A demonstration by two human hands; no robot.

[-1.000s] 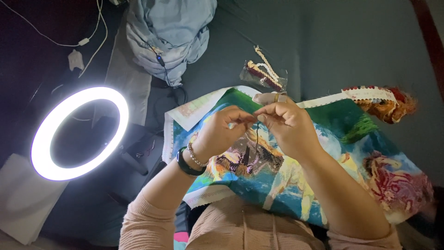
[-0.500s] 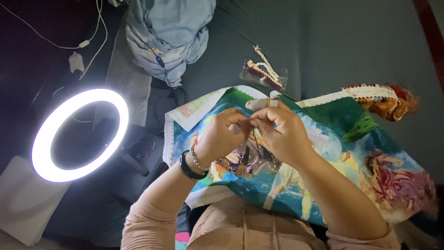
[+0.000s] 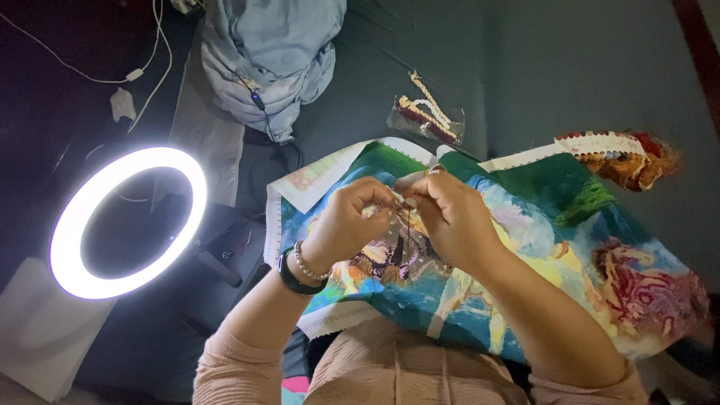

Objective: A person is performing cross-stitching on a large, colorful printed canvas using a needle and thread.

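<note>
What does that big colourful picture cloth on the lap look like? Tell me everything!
The embroidery cloth is a big stitched fabric picture in bright greens, blues, yellows and pinks, with plain white edges. It lies rumpled across the person's lap, spreading onto the grey surface. The left hand and right hand meet just above its middle, pinching a dark thread that hangs toward it. Loose green threads lie on its upper part.
</note>
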